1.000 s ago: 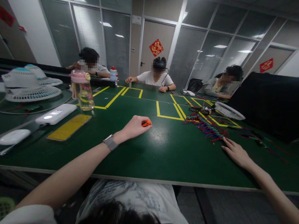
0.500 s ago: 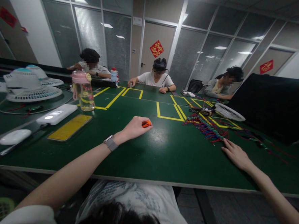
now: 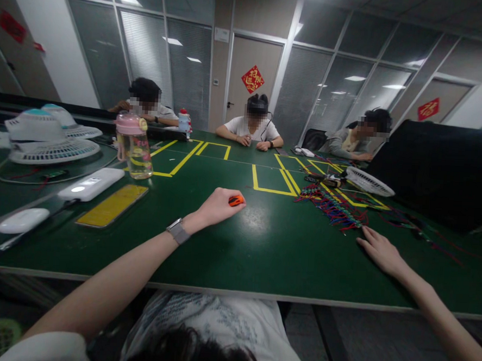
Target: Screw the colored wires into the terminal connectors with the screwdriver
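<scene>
My left hand [image 3: 217,205] rests near the middle of the green table [image 3: 269,247], fingers curled around a small orange and black tool [image 3: 236,200] whose tip pokes out past my fingers. A grey watch [image 3: 177,230] is on that wrist. My right hand [image 3: 379,249] lies flat on the table to the right, fingers stretched out and apart, fingertips touching the near end of a bundle of red, blue and green wires [image 3: 333,207]. It holds nothing.
To the left lie a yellow phone [image 3: 112,205], a white power bank [image 3: 90,184], a white mouse-like device [image 3: 22,220], a pink-lidded bottle [image 3: 133,146] and white fans [image 3: 50,136]. Another fan [image 3: 369,181] and a black box [image 3: 441,171] stand right. Three people sit across.
Both my hands have stayed almost still; the right hand shifted very slightly. The person across the table drew both hands together.
</scene>
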The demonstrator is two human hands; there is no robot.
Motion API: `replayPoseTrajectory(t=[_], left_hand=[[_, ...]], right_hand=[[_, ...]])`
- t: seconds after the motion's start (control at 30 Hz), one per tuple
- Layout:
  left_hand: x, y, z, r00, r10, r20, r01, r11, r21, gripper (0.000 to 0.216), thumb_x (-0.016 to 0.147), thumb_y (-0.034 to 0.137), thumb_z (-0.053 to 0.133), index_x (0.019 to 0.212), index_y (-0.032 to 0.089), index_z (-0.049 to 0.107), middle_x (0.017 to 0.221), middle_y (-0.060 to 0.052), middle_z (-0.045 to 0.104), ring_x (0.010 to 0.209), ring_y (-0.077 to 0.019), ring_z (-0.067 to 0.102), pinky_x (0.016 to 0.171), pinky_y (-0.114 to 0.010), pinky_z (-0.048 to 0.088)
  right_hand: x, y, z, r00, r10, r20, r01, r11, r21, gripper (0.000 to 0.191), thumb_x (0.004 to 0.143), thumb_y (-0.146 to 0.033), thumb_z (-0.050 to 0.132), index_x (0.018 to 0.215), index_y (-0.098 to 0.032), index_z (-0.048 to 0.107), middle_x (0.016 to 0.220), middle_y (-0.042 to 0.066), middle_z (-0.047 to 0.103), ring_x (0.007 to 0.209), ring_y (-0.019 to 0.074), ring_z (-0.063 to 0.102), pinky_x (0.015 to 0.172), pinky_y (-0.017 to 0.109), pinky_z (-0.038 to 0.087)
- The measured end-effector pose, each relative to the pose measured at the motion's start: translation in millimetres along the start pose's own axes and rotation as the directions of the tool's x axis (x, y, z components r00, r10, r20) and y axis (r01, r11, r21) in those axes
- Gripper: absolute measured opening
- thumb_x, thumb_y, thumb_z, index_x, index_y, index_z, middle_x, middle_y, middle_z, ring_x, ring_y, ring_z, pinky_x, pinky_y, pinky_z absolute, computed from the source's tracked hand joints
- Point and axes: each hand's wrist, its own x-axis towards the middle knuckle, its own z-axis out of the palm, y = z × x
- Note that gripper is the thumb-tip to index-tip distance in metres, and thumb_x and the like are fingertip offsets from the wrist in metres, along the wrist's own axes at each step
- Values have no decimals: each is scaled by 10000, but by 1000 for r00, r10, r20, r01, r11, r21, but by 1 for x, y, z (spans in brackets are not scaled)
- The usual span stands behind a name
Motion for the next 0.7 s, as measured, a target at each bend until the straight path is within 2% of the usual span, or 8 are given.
replayPoseTrajectory(t=[0.1, 0.17, 0.2, 0.33, 0.5, 0.57, 0.6, 0.7], left_hand=[[0, 0, 0, 1000, 0, 4, 0, 1000, -6, 202, 836, 298, 590, 851, 145, 721, 831, -38, 721, 733, -153, 641, 703, -247, 451], [0, -1, 0, 1000, 4, 9, -4, 1000, -2, 208, 841, 301, 584, 860, 146, 721, 837, -40, 722, 732, -154, 643, 700, -245, 454], [0, -2, 1, 1000, 7, 12, -7, 1000, 8, 210, 845, 302, 579, 862, 149, 721, 837, -41, 722, 730, -155, 643, 698, -245, 455], [-1, -5, 3, 998, 39, 50, -45, 991, 130, 184, 857, 279, 558, 870, 177, 711, 834, -39, 719, 733, -164, 642, 694, -247, 450], [-4, -9, 8, 986, 100, 137, -140, 933, 333, 130, 856, 231, 553, 865, 188, 675, 837, -45, 706, 740, -177, 638, 660, -246, 426], [-5, -9, 9, 979, 114, 170, -168, 920, 353, 130, 867, 237, 545, 861, 186, 664, 834, -45, 700, 738, -175, 636, 650, -242, 421], [-6, -10, 10, 977, 117, 179, -176, 917, 357, 130, 870, 239, 542, 857, 186, 659, 831, -44, 697, 736, -173, 636, 648, -240, 419], [-6, -10, 10, 974, 119, 195, -184, 913, 363, 125, 875, 238, 538, 851, 185, 649, 825, -40, 690, 733, -167, 633, 651, -238, 418]], right_hand=[[-8, -7, -12, 994, 101, -35, -101, 995, 2, 683, 915, -452, 217, 1312, 19, 514, 1371, 277, 510, 1264, 349, 519, 1042, 434, 444], [-13, -13, -24, 971, 196, -138, -201, 979, -22, 686, 910, -482, 218, 1325, -25, 516, 1356, 283, 515, 1146, 410, 585, 935, 530, 498], [-15, -17, -31, 963, 189, -192, -198, 980, -31, 663, 907, -471, 233, 1322, -46, 526, 1341, 280, 527, 1121, 420, 591, 906, 546, 507], [-1, -41, -57, 952, 59, -300, -39, 997, 72, 518, 905, -390, 320, 1161, -98, 662, 1223, 223, 627, 1102, 368, 610, 941, 469, 505], [57, -95, -78, 939, -187, -288, 248, 950, 191, 416, 878, -222, 399, 1150, -111, 694, 1223, 146, 659, 1096, 282, 625, 959, 366, 486], [83, -118, -81, 940, -210, -268, 262, 949, 177, 421, 840, -138, 411, 1137, -140, 710, 1204, 121, 674, 1095, 262, 624, 960, 336, 476], [95, -127, -81, 957, -212, -200, 240, 962, 130, 438, 822, -110, 423, 1159, -141, 701, 1208, 121, 673, 1096, 257, 622, 956, 318, 472], [122, -148, -77, 966, -213, -143, 227, 970, 87, 449, 767, -55, 473, 1146, -111, 707, 1209, 153, 667, 1098, 263, 614, 965, 301, 452]])
